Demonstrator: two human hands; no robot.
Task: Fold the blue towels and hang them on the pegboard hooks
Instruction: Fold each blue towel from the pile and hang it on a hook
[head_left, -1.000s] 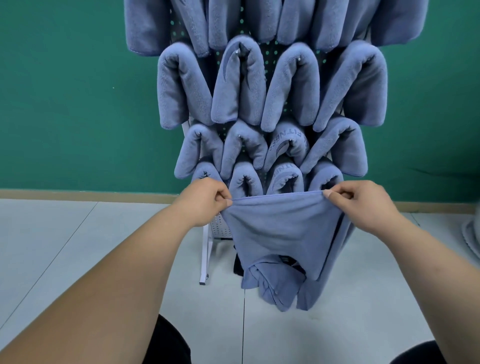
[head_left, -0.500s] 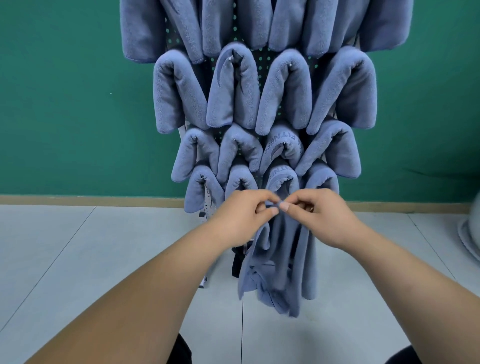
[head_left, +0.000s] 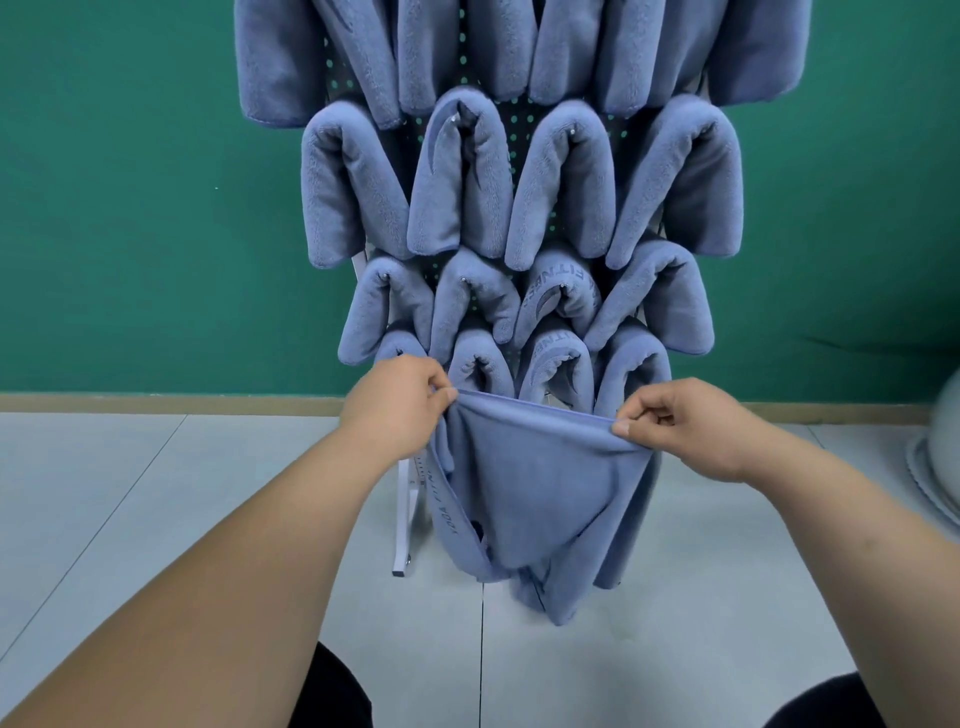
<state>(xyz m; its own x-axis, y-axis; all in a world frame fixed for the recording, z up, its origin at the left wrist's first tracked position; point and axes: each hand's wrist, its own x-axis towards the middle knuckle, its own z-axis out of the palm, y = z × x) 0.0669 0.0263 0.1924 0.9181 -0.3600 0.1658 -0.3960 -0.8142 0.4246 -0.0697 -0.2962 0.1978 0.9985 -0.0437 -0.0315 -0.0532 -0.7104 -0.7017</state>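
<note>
Between both pinching hands, blue towel (head_left: 540, 483) sags in drooping folds.

One loose towel (head_left: 530, 493), one pegboard (head_left: 514, 122), two grips (head_left: 397, 410) (head_left: 685, 431)

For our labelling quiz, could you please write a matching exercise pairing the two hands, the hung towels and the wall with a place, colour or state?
1 left hand
2 right hand
3 hung towels
4 wall

A green
B draped on the pegboard
C pinches the right end of the held towel
D pinches its left end

Pairs: 1-D, 2-C, 3-B, 4-A.
</note>
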